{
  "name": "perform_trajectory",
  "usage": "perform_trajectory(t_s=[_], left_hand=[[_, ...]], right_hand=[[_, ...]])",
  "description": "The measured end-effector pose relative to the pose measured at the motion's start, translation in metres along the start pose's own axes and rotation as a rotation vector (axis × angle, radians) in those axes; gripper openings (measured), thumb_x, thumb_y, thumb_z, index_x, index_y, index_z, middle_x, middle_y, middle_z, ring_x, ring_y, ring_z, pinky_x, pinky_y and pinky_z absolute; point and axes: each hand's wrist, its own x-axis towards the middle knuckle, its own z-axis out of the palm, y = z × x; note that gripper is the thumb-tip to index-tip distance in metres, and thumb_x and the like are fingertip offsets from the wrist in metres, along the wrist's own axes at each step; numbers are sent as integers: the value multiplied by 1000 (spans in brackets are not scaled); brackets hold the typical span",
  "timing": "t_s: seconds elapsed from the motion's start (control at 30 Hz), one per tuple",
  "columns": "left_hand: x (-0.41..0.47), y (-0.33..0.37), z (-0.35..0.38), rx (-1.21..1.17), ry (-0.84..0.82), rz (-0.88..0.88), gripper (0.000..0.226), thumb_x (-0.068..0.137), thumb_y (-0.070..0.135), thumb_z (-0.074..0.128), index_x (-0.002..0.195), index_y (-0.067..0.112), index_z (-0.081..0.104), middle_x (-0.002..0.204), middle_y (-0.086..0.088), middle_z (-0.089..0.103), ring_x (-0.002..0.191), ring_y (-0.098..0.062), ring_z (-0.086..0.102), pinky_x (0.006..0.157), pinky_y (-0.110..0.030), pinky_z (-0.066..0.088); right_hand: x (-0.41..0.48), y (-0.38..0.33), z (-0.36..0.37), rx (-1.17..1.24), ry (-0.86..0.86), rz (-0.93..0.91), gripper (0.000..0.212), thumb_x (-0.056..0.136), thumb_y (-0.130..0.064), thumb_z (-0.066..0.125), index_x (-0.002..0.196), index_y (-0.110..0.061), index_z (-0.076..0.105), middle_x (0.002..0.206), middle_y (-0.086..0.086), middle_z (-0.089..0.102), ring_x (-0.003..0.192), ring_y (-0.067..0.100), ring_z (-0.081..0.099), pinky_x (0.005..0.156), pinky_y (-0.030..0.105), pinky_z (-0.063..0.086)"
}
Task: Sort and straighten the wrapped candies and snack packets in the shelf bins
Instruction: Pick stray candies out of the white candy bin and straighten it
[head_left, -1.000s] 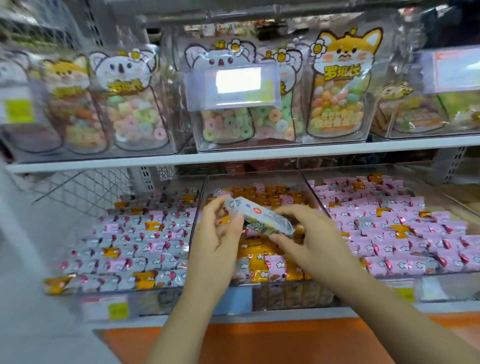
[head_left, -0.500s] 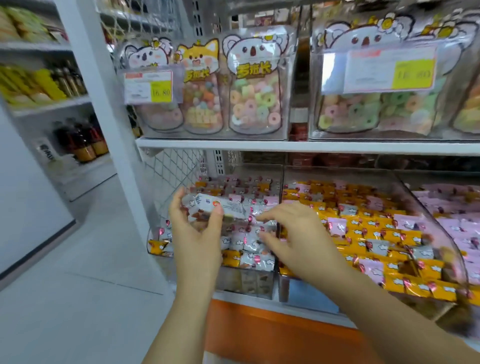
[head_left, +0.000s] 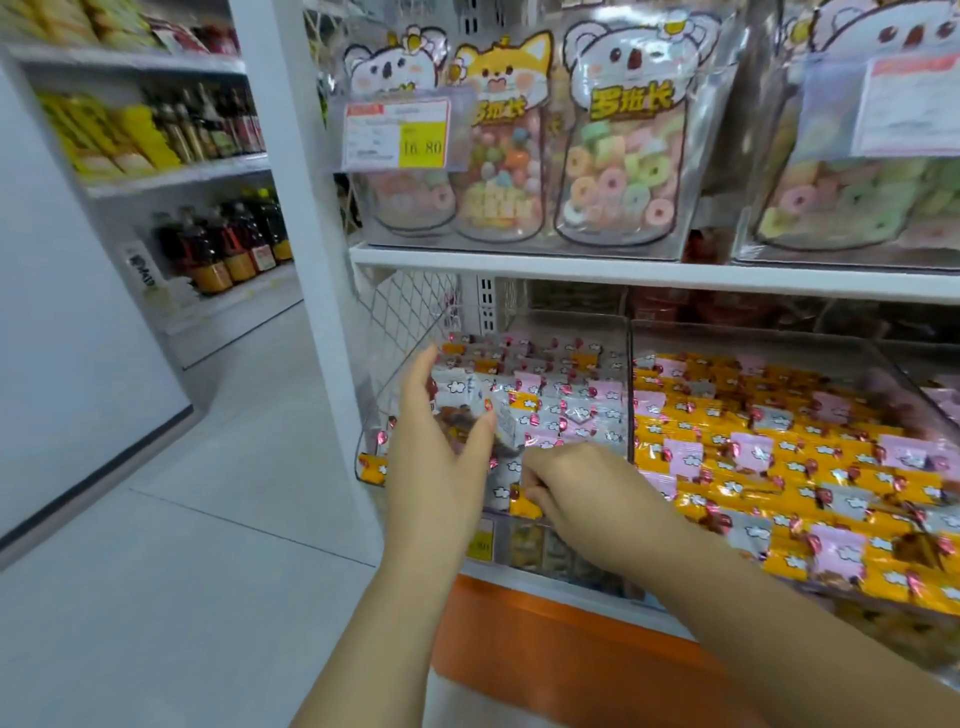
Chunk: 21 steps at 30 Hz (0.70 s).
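My left hand (head_left: 441, 452) holds a grey-white candy packet (head_left: 501, 423) between thumb and fingers, over the front of the left clear bin (head_left: 400, 374). That bin holds grey, pink and a few orange wrapped candies (head_left: 566, 395). My right hand (head_left: 587, 493) reaches down into the front of the same bin, its fingers curled round an orange wrapped candy (head_left: 527, 506). To the right, a second clear bin (head_left: 748, 338) is filled mostly with orange packets (head_left: 727, 415) mixed with pink and grey ones.
On the white shelf (head_left: 623, 270) above stand animal-shaped bags of ring gummies (head_left: 623, 171) and a price tag (head_left: 397, 135). A white upright post (head_left: 291, 208) is at the left. Beyond it, shelves hold bottles (head_left: 223, 244). An orange base panel (head_left: 545, 649) runs below the bins.
The view swung left, from the middle bin to the left bin. My left hand carried the grey packet there. My right hand let go of it and dropped to the bin's front candies.
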Motion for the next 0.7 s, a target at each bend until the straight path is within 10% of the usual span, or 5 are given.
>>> perform_trajectory(t_s=[0.2,0.33,0.47,0.57,0.7], left_hand=[[-2,-4,-3,2,21,9,63,89,21,62,141,39,29,118,10,53,81,7,54,66,0,39],[0,-5,0,79,-12,20,60,91,25,58,142,36,29,105,14,60,93,11,55,73,-5,42],[2,-9,4,124,-63,18,59,93,27,55,142,39,26,140,7,47,120,-15,53,95,-35,48],[2,-8,5,165,-88,26,60,94,23,54,143,37,24,144,10,42,121,-13,51,94,-29,44],[0,-7,7,160,-102,41,59,94,24,54,144,35,25,145,12,39,126,-10,44,94,-23,37]], right_hand=[[-4,-1,2,32,35,8,13,97,-11,41,93,-21,33,75,7,59,66,25,55,64,42,50],[-8,-5,-7,177,76,20,10,100,-18,35,91,-21,32,75,2,52,67,22,51,63,41,45],[-15,-16,-14,386,190,79,9,101,-23,33,96,-21,40,71,0,51,64,20,51,61,41,46],[-11,-14,-22,583,335,143,8,99,-24,40,94,-22,46,63,0,56,56,20,55,57,40,48],[-13,-3,-20,255,157,104,30,87,-46,57,113,-30,55,90,-16,60,83,0,53,76,24,46]])
